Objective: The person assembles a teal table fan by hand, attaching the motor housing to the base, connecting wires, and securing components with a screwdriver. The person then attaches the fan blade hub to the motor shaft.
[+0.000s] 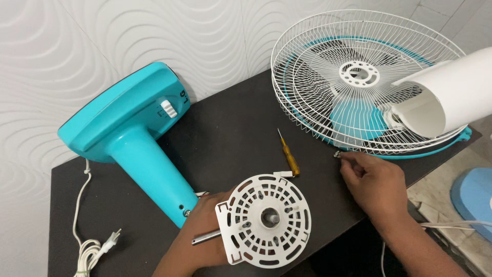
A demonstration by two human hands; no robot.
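My left hand [197,231] grips a white round slotted fan motor housing [266,219] with a metal shaft at its centre, held low over the dark table [230,128]. My right hand [371,182] rests on the table with its fingertips pinched on a small metal screw [337,154], right by the rim of the white wire fan guard [359,77]. A yellow-handled screwdriver [288,154] lies on the table between the two hands. The turquoise fan base and stem [133,133] lies on its side at the left, its stem end near my left hand.
A white power cord with plug [97,246] trails off the table's left front. A white curved plastic cover [451,97] rests against the guard at the right. Turquoise blades show inside the guard. A wavy white wall stands behind; a blue part [474,197] lies on the floor at right.
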